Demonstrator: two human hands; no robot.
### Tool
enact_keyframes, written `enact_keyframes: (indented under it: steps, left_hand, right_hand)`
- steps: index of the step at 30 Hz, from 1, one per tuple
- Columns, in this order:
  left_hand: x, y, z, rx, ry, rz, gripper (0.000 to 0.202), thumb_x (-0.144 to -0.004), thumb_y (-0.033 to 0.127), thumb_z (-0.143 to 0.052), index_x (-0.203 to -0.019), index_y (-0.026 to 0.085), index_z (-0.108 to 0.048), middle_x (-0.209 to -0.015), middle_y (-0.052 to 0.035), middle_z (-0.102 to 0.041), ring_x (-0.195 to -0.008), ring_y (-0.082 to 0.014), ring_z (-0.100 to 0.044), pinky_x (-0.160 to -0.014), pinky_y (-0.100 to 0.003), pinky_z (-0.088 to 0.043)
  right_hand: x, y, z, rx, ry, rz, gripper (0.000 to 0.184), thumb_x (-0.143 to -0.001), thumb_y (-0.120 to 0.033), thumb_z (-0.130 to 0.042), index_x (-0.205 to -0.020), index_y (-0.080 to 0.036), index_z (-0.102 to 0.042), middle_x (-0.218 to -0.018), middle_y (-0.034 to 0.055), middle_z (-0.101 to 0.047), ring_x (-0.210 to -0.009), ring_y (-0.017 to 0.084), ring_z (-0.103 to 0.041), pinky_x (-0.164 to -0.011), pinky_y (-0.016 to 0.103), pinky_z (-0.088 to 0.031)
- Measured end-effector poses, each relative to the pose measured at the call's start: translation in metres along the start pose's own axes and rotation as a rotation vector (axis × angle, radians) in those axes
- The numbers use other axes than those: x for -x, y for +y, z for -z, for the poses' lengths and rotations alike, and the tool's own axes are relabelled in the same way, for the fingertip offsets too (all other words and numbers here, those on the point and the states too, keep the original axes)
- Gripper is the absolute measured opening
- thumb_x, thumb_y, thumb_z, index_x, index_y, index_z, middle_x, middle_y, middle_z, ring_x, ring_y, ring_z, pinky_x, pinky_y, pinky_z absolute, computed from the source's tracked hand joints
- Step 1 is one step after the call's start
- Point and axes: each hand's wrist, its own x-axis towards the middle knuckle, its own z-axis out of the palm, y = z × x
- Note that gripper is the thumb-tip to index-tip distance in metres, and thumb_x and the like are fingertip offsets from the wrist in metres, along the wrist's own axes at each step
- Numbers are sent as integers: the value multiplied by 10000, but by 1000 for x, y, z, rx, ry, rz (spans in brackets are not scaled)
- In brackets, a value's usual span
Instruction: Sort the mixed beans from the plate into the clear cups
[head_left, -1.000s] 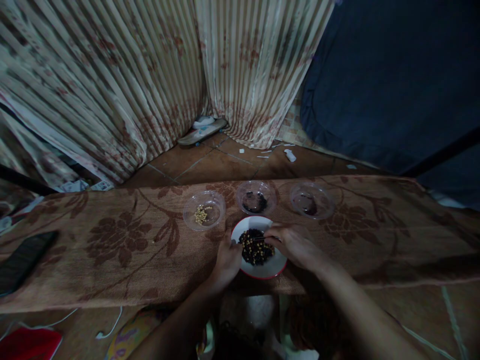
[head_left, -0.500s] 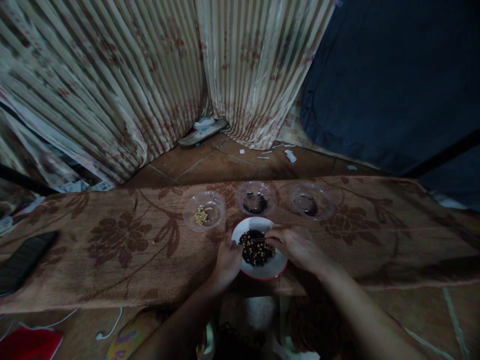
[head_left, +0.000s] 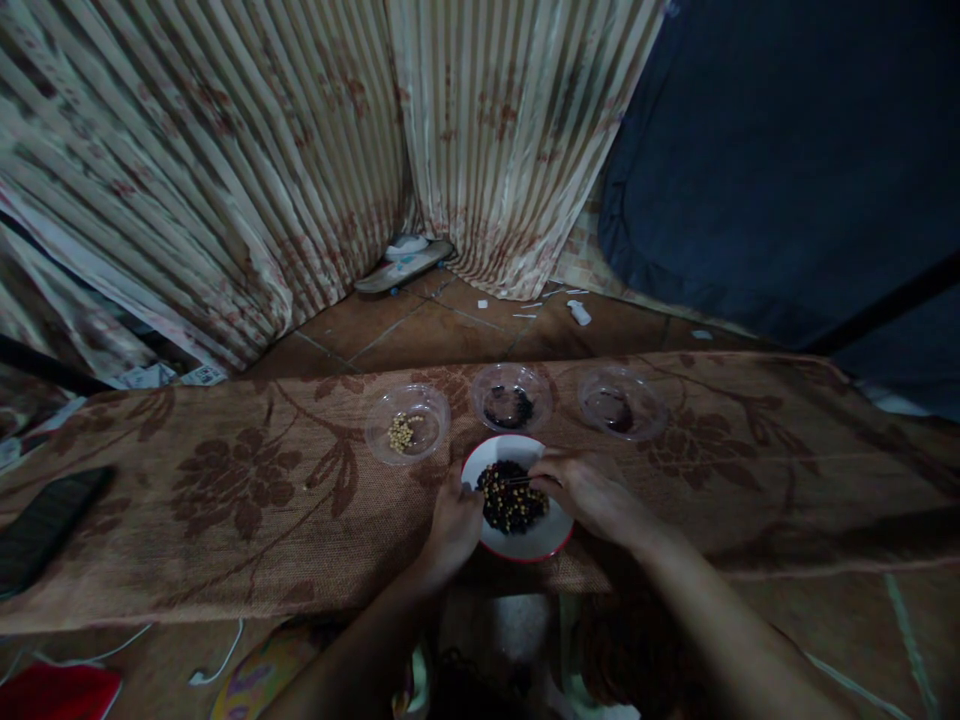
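Note:
A white bowl with a red rim (head_left: 551,545) holds a mix of dark and yellowish beans (head_left: 516,500). My left hand (head_left: 454,525) is closed on the bowl's left side, thumb at the rim. Over the right part of the bowl, my right hand (head_left: 581,490) pinches thin tweezers (head_left: 519,481), their tips among the beans. Behind the bowl are three clear plastic bowls: the left one (head_left: 431,450) has yellowish beans, the middle one (head_left: 480,385) dark beans, the right one (head_left: 652,405) a few dark reddish beans.
A brown flower-patterned cloth (head_left: 300,540) covers the long table. On its left end lies a dark phone (head_left: 52,525). Striped curtains (head_left: 322,150) hang beyond, with a skateboard (head_left: 405,268) on the tiled floor. Dark blue fabric (head_left: 780,170) fills the right back.
My hands stay at the bowl almost unmoved, and the tweezers have shifted only slightly among the beans. The whole view has drifted a little to the left.

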Motion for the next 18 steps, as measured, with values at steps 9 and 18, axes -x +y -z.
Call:
enact_keyframes:
  steps: [9, 18]
  left_hand:
    - [-1, -3, -1, 18, -4, -38, 404, -627, 56, -418, -1000, 130, -555, -799, -45, -642, -721, -149, -571, -709, -248, -448]
    - [0, -1, -1, 22, 12, -8, 460, -633, 80, -431, -1079, 101, -545, -832, -60, -665, -740, -159, -593, -710, -254, -457]
  right_hand:
    - [-1, 0, -5, 4, 6, 9, 225, -870, -300, -467, -855, -234, -682, -905, 22, -675, -846, 161, -605, -754, 256, -411]
    - [2, 4, 2, -14, 13, 4, 241, -877, -303, -459, -825, -236, -684, -847, 10, -670, -787, 149, -601, -700, 250, -397]
